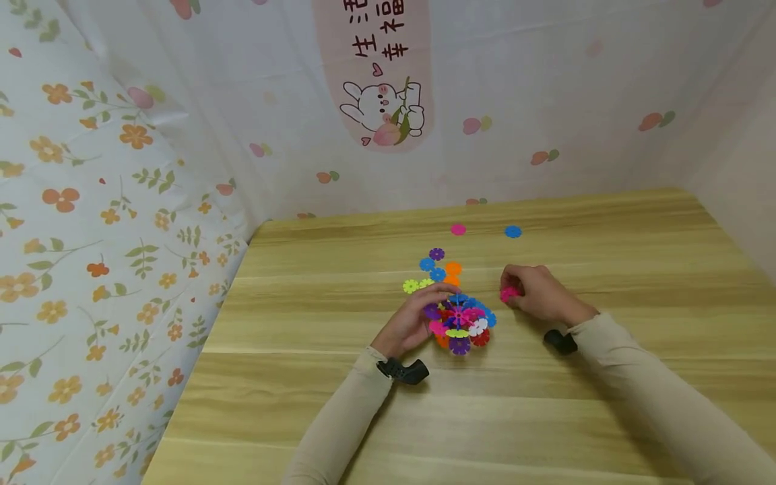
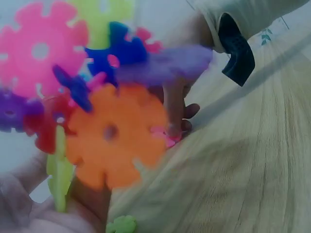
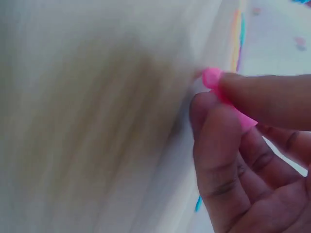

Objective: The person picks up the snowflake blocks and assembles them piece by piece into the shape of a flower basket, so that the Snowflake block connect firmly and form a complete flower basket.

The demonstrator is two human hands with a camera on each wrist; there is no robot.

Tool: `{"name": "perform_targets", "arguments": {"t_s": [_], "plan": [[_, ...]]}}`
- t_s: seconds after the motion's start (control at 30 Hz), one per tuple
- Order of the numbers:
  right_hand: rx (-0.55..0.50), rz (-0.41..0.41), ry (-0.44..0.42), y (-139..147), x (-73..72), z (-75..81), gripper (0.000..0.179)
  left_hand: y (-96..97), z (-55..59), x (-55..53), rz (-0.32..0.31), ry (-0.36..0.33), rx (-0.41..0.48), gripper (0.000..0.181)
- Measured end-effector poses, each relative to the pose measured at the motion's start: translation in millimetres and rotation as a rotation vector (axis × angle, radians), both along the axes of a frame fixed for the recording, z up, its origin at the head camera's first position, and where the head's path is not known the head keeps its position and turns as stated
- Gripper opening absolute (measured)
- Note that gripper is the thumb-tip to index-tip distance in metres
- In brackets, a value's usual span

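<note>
A ball-like cluster of interlocked plastic snowflake discs [image 1: 459,345] in many colours sits in the middle of the table. My left hand [image 1: 413,319] holds it from the left, fingers curved over its top. In the left wrist view an orange disc [image 2: 114,138] of the cluster is closest, and part of the left palm shows at lower left. To the right of the cluster and apart from it, my right hand [image 1: 541,294] pinches a pink snowflake disc [image 3: 214,78] between thumb and fingers. Those fingers hide much of this disc.
Loose discs lie behind the cluster, among them a purple one [image 1: 436,254], a blue one [image 1: 427,264], an orange one [image 1: 453,268] and a yellow-green one [image 1: 410,286]. Farther back are a pink disc [image 1: 458,230] and a blue disc [image 1: 512,232]. Patterned cloth [image 1: 273,101] hangs behind the wooden table [image 1: 485,431].
</note>
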State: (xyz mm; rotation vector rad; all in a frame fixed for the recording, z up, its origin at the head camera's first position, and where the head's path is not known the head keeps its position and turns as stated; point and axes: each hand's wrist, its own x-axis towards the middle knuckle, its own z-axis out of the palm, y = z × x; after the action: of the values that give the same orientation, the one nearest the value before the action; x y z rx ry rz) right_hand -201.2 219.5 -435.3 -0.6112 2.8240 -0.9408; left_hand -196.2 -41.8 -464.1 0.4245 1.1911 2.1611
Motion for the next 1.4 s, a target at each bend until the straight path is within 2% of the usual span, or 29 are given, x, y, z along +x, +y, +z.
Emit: {"name": "perform_targets", "arguments": {"t_s": [0.07,0.17,0.27,0.37,0.5,0.7,0.8,1.0,1.13,1.3,1.4], "plan": [[-0.054,-0.015,-0.006,-2.0,3.1,0.6,0.015,-0.3,-1.4,-0.2,-0.016,-0.026,0.036,0.021],[-0.229,-0.025,-0.041,-7.3,8.8,7.5,0.013,-0.3,-1.8,-0.9,-0.028,-0.035,0.062,0.020],[-0.440,-0.014,-0.115,-15.8,15.5,20.4,0.013,-0.1,-0.9,-1.6,-0.011,-0.023,0.040,0.020],[-0.554,-0.014,-0.182,-25.3,22.2,31.9,0.016,0.2,0.7,-2.0,0.014,-0.013,0.008,0.020],[-0.524,-0.043,-0.169,-33.1,27.8,37.8,0.016,1.2,2.7,-1.4,0.034,-0.005,-0.009,0.024],[-0.453,-0.069,-0.087,-35.1,31.9,33.4,0.007,3.1,3.4,1.2,0.072,0.005,0.001,0.029],[-0.421,-0.071,-0.015,-37.1,33.8,29.7,0.006,4.6,2.4,3.0,0.123,0.023,-0.029,0.029],[-0.374,-0.102,0.094,-41.8,36.3,24.0,0.017,10.5,1.8,8.2,0.248,0.089,-0.116,0.030],[-0.390,-0.125,0.144,-42.9,35.6,20.5,0.020,14.9,4.8,11.1,0.291,0.138,-0.136,0.035],[-0.441,-0.141,0.137,-42.3,34.6,19.5,0.016,17.1,8.5,9.4,0.287,0.126,-0.131,0.041],[-0.522,-0.211,0.056,-40.8,34.8,20.3,0.012,17.2,8.9,5.2,0.258,0.070,-0.066,0.053]]}}
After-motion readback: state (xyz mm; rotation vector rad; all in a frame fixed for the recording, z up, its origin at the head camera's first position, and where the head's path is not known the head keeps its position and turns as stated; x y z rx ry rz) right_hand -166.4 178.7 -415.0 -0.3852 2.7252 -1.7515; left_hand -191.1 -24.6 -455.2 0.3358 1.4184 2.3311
